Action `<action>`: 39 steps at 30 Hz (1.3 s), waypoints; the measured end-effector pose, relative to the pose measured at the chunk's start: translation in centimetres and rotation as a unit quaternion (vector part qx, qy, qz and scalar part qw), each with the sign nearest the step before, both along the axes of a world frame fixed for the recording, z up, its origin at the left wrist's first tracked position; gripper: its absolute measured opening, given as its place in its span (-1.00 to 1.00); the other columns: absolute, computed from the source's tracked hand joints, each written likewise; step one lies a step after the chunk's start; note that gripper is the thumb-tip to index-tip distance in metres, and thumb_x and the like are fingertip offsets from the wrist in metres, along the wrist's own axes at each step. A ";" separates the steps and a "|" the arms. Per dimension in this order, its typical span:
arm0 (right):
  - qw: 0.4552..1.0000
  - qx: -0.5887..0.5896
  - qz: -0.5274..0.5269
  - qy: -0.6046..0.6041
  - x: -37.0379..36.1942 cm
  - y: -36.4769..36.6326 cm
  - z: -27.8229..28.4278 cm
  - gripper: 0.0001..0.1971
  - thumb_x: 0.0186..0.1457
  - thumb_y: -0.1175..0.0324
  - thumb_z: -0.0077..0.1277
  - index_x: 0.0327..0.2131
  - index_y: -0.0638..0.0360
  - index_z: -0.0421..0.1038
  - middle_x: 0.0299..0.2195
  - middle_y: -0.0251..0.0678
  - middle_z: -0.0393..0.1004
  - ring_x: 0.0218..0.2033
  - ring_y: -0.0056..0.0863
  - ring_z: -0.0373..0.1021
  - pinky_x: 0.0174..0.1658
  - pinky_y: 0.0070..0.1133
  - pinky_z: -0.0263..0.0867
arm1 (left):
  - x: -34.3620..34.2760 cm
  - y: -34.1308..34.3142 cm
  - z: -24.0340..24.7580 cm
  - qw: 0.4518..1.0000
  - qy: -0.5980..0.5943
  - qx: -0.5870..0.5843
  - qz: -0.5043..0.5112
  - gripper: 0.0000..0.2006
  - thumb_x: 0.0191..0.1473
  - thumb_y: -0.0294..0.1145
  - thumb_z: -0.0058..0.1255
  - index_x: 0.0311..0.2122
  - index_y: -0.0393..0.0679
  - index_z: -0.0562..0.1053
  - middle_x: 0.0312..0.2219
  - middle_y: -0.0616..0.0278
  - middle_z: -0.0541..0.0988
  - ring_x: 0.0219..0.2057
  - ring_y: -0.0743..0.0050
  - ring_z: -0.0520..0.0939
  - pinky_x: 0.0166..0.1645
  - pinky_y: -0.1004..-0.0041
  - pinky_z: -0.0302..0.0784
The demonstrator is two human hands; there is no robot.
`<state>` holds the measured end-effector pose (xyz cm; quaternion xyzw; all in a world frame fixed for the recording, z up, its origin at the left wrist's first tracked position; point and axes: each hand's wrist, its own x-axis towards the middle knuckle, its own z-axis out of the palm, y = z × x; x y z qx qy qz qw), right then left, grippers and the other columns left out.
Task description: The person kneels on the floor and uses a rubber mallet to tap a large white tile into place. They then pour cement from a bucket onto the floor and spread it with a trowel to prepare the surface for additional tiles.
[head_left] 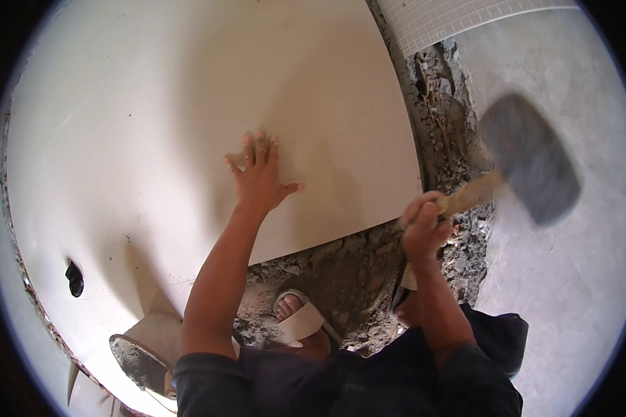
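Bracing palm-down on a large cream slab, left hand sits a little in from the slab's near edge. Fingers straight and spread, thumb out to the right; nothing gripped.

Right hand is just off the slab's near right corner, fingers closed around the wooden handle of a mallet. Handle slants up and away to the right. Mallet head dark grey, block-shaped, blurred, to the right of the slab; in this view it overlaps the rubble strip and the grey floor. Height above them: cannot tell.

Rubble strip runs along the slab's right side, broken and crumbly, and bends round under the near edge. Smooth grey floor to the right of that. White gridded panel at far right.

Near side: two feet in pale-strapped sandals on the loose ground, right one partly hidden by the forearm. Dark sleeves nearest. On the left, a small black object, kind unclear, on the slab's pale surface; a bucket at near left, dark inside.
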<state>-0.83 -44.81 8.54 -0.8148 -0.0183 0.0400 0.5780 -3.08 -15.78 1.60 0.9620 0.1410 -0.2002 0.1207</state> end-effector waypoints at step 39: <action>0.976 -0.208 0.035 -0.059 0.2 -4.3 -2.4 -0.67 0.16 0.23 0.01 -0.25 0.41 0.37 -0.45 0.02 0.48 -0.45 -0.13 0.46 -0.35 -0.39 0.35 | 0.9 -0.7 1.7 0.998 0.052 0.006 0.021 0.11 -0.20 0.30 0.16 0.34 -0.07 -0.09 0.36 0.15 -0.26 0.37 0.05 -0.30 0.22 -0.44 -0.26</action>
